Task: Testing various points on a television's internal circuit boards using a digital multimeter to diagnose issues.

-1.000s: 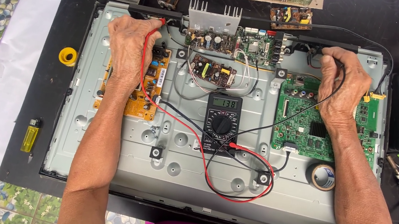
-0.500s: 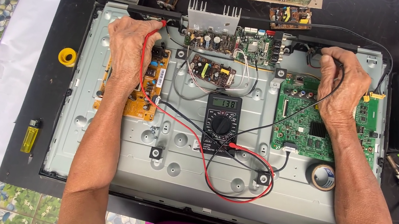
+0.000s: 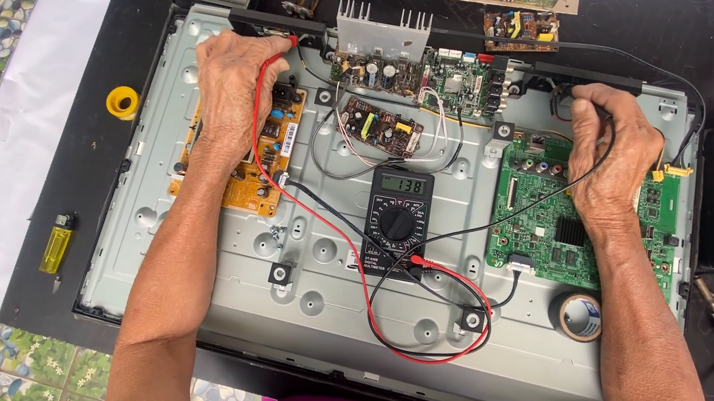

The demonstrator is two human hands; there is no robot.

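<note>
A black multimeter (image 3: 397, 222) lies mid-panel on the grey metal chassis (image 3: 178, 278). The left hand (image 3: 236, 90) pinches the red probe (image 3: 281, 43) top-left; the right hand (image 3: 610, 152) apparently pinches the black lead (image 3: 512, 222) above the green circuit board (image 3: 549, 227).

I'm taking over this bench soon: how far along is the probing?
Done: back cover off, black digital multimeter switched on, showing a reading. In hand: left hand holds the red probe, right hand the black lead, at the panel's top edge. Left: boards remain exposed.
</note>
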